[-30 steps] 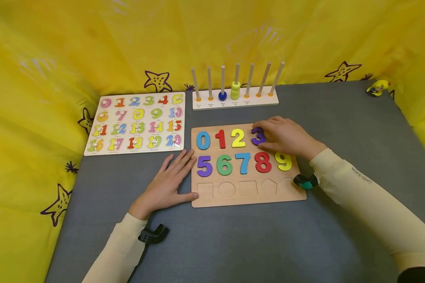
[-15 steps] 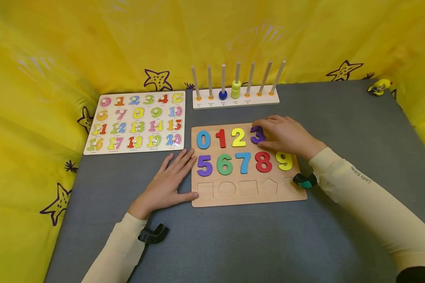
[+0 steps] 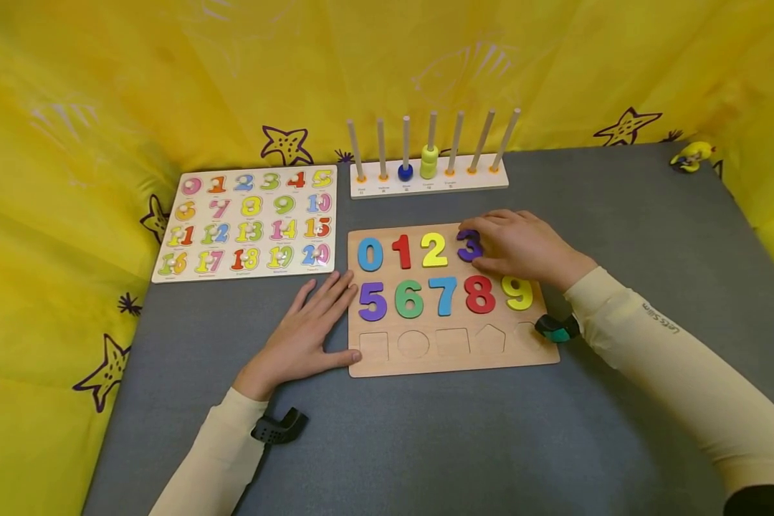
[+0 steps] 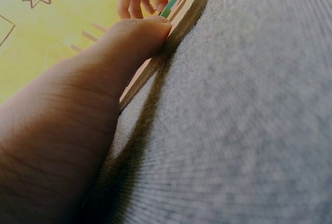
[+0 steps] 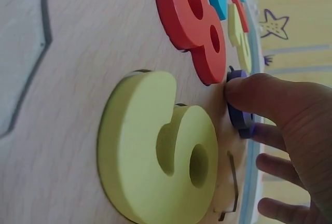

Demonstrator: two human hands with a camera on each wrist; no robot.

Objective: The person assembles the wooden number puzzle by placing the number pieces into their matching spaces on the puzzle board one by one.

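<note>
A wooden number board [image 3: 387, 358] lies on the table, with coloured digits standing proud of its surface. My right hand [image 3: 522, 247] is at its top right, pinching the purple number 3 [image 3: 469, 246] between thumb and fingers. In the right wrist view the thumb presses the near side of that purple 3 [image 5: 238, 112], close to the red 8 [image 5: 194, 19] and the yellow 9 [image 5: 155, 156]. Part of an empty digit outline shows beyond the 9. My left hand [image 3: 299, 344] lies spread at the board's left edge; its thumb [image 4: 140, 32] rests on the rim.
A white number puzzle [image 3: 245, 222] with knobbed pieces lies at the back left. Behind the board stands a peg stand [image 3: 387, 188] carrying blue and light green rings. A small yellow toy [image 3: 691, 158] sits at the far right corner. Yellow cloth [image 3: 135, 86] hangs around the table.
</note>
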